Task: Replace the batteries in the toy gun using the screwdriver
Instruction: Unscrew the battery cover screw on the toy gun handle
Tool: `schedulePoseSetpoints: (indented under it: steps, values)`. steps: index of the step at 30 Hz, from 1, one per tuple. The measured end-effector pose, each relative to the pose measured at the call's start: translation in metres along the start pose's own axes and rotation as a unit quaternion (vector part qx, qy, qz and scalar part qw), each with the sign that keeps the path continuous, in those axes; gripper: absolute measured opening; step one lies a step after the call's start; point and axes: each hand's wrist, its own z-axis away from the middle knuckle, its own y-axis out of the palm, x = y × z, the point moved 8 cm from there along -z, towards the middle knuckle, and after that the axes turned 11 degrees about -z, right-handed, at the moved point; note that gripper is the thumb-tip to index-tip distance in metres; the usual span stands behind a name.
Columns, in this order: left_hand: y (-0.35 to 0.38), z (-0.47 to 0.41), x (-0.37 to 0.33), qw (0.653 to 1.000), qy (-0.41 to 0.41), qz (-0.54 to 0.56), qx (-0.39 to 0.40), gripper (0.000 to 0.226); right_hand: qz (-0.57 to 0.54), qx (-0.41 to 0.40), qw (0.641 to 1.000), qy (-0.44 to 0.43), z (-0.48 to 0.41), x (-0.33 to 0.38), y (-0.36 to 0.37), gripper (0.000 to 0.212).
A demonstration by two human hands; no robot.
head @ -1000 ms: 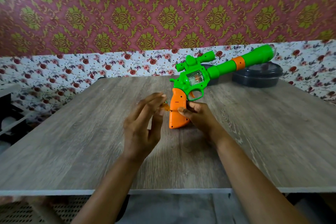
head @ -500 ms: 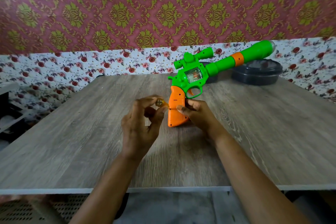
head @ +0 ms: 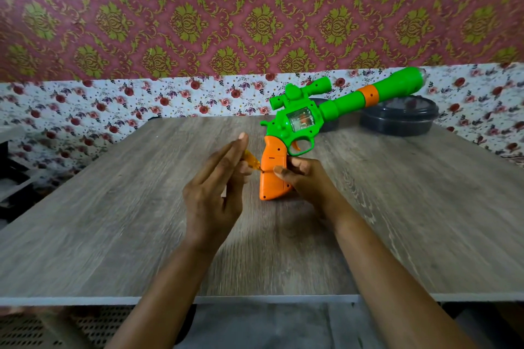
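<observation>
While my right hand (head: 304,180) grips the toy gun (head: 272,184), my left hand (head: 212,193) pinches the screwdriver (head: 251,159) at 1 cover screw (head: 264,172): loosening step, I judge; next, steady seated turns.

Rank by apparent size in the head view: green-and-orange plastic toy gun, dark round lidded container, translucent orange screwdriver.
1. Green-and-orange plastic toy gun
2. Dark round lidded container, farther back
3. Translucent orange screwdriver, partly hidden by the left hand
</observation>
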Motion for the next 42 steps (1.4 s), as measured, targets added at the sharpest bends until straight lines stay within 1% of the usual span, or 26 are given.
schedulePoseSetpoints:
  steps: [4,11,15,18,20,23,27,30,34,37,40,42]
  values:
    - [-0.005,-0.001,0.006,0.999,-0.033,0.003,-0.02,0.022,-0.002,0.0,1.0,-0.005,-0.001,0.0,0.0,0.028]
    - [-0.007,-0.001,0.007,0.997,-0.067,0.021,-0.031,0.023,0.005,0.012,1.0,-0.011,0.0,0.001,0.001,0.027]
    - [-0.007,-0.002,0.005,0.999,-0.046,0.019,-0.019,0.021,0.012,0.003,1.0,-0.001,0.0,-0.001,-0.001,0.025]
    - [-0.003,-0.003,-0.002,1.0,-0.01,0.002,0.0,0.031,0.003,0.005,1.0,0.009,0.001,-0.001,0.0,0.026]
    - [-0.002,-0.002,-0.006,1.0,0.012,-0.016,0.005,0.033,-0.004,0.011,1.0,0.01,0.002,-0.001,0.001,0.026]
    - [-0.003,-0.002,-0.003,1.0,0.009,-0.029,-0.003,0.034,0.004,0.011,1.0,0.008,0.002,-0.001,0.001,0.026]
    - [-0.003,-0.003,-0.003,0.999,0.007,-0.034,-0.009,0.028,-0.001,0.016,1.0,0.002,0.002,0.0,0.002,0.025]
    - [-0.008,-0.002,0.004,0.999,-0.032,-0.007,-0.037,0.019,0.005,0.021,1.0,-0.003,0.003,0.001,0.002,0.02]
    - [-0.015,0.001,0.015,0.989,-0.114,0.042,-0.078,0.025,0.034,0.031,0.999,-0.02,0.002,0.003,0.005,0.02]
    - [-0.016,0.002,0.017,0.986,-0.137,0.042,-0.081,0.029,0.038,0.031,0.999,-0.018,0.0,0.0,0.006,0.019]
    - [-0.016,0.0,0.013,0.993,-0.098,-0.005,-0.072,0.02,0.043,0.028,0.999,-0.015,-0.001,-0.002,0.005,0.019]
    - [-0.015,-0.001,0.009,0.995,-0.077,-0.01,-0.064,0.017,0.037,0.024,0.999,-0.008,-0.001,-0.003,0.004,0.021]
